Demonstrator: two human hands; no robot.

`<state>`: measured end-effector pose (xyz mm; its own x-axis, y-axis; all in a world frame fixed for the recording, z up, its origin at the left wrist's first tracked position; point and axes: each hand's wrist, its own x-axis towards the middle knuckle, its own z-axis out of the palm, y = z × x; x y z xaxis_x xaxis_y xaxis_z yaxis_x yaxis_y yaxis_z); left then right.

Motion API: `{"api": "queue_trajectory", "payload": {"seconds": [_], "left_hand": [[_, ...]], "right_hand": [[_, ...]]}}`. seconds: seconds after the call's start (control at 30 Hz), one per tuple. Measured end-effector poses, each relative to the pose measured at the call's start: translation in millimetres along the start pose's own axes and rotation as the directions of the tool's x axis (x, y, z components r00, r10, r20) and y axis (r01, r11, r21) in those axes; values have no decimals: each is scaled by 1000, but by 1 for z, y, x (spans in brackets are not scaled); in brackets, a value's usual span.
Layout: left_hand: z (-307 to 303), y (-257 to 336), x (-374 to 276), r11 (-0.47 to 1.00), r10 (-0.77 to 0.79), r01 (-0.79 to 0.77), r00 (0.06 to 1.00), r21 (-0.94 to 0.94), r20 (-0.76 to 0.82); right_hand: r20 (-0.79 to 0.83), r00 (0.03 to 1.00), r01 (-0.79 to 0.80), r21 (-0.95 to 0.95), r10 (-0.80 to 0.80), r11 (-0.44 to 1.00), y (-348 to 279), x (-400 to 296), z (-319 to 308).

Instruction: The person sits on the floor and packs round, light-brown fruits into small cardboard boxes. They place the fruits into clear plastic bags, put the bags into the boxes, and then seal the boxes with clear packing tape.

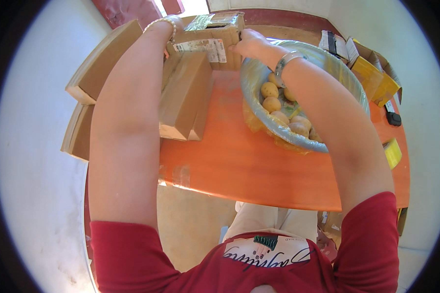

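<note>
At the far side of the orange table, a taped cardboard box (pixel 227 40) with a printed label sits between my two hands. My left hand (pixel 175 22) is at its upper left end, its fingers mostly hidden behind my wrist. On the right end of the same box, my right hand (pixel 252 44) has hold of the edge. Just in front of that box lies a closed cardboard carton (pixel 185 97). Below my right forearm stands a round basin (pixel 250 86) lined with clear plastic, and several potatoes (pixel 271 104) lie in it.
More cartons (pixel 104 60) are stacked at the left edge of the table (pixel 242 172). Opened boxes (pixel 370 69) stand at the back right. Near the right edge are a roll of yellow tape (pixel 392 154) and a small black object (pixel 393 119). White walls flank both sides.
</note>
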<state>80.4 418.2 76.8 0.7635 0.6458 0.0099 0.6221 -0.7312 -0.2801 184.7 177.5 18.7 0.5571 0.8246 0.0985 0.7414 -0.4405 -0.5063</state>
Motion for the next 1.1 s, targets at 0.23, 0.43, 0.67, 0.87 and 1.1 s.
{"api": "queue_trajectory", "payload": {"seconds": [0.23,0.43,0.67,0.87,1.1], "left_hand": [[-8,14,-15,960,-103,104,995,-260,15],[-16,23,-20,969,18,-33,998,-246,-62],[0,22,-15,786,-261,190,965,-589,-36],[18,16,-15,871,-226,249,969,-424,104],[7,50,-45,962,-245,200,933,186,264]], "right_hand": [[-30,997,76,35,-75,996,15,18,10],[-49,997,67,54,-64,996,13,20,14],[-326,941,94,-19,-95,995,8,9,28],[23,986,167,-123,-166,978,-5,2,41],[213,961,211,-157,-175,965,-5,9,43]]}}
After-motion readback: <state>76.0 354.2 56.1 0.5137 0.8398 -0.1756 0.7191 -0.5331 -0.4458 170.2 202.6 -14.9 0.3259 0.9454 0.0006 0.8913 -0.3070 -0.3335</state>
